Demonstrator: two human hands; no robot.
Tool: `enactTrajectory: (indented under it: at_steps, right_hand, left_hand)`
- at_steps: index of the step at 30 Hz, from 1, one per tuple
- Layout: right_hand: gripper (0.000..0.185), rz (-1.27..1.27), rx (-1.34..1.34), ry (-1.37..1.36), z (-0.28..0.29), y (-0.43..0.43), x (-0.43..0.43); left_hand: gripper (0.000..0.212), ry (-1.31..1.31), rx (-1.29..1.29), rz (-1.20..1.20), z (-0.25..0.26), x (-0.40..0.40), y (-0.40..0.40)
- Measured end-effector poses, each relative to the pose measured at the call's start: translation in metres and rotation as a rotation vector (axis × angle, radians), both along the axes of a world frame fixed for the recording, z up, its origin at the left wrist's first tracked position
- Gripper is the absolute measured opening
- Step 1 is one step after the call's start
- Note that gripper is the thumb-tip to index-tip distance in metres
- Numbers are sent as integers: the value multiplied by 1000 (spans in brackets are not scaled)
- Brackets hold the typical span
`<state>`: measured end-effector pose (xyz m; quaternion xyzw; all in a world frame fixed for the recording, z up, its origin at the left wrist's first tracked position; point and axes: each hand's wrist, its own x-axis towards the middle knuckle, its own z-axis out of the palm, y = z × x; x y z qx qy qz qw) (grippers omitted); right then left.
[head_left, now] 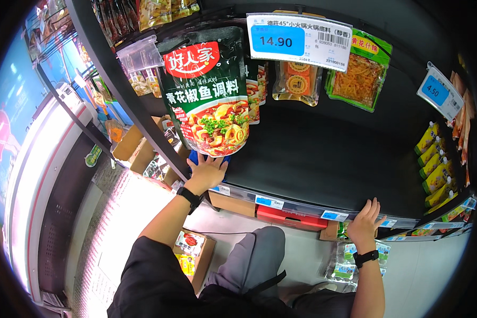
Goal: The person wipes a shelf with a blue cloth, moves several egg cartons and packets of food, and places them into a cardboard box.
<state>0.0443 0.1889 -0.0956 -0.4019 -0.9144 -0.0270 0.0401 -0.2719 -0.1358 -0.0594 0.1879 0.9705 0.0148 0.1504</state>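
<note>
My left hand (208, 174) is on a blue cloth (225, 162) at the left end of a black shelf board (314, 159). Its fingers spread over the cloth, with the tips partly hidden behind a hanging green and black pouch of fish seasoning (210, 95). Toward the right, my right hand (363, 224) rests on the shelf's front edge, fingers laid over the rim and thumb apart, holding nothing. A clear label strip (238, 192) with price tags runs along that edge between my hands.
Hanging packets, including a green-edged one (357, 71), and a large price tag (300, 41) overhang the shelf. Yellow packets (437, 175) line its right side. A dark upright post (131, 91) stands left. Below are a red box (290, 218) and an open carton (202, 254).
</note>
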Motion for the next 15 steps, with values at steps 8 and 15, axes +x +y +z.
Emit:
enactTrajectory:
  at_steps: [8,15]
  right_hand:
    - [77,-7,-3,-10,-5,1,0]
    - [75,-6,47,38,-9,0,-1]
  left_hand:
    - [51,104,-6,-377,-2,9,-13]
    - [50,229,129,-655,-11,29,3]
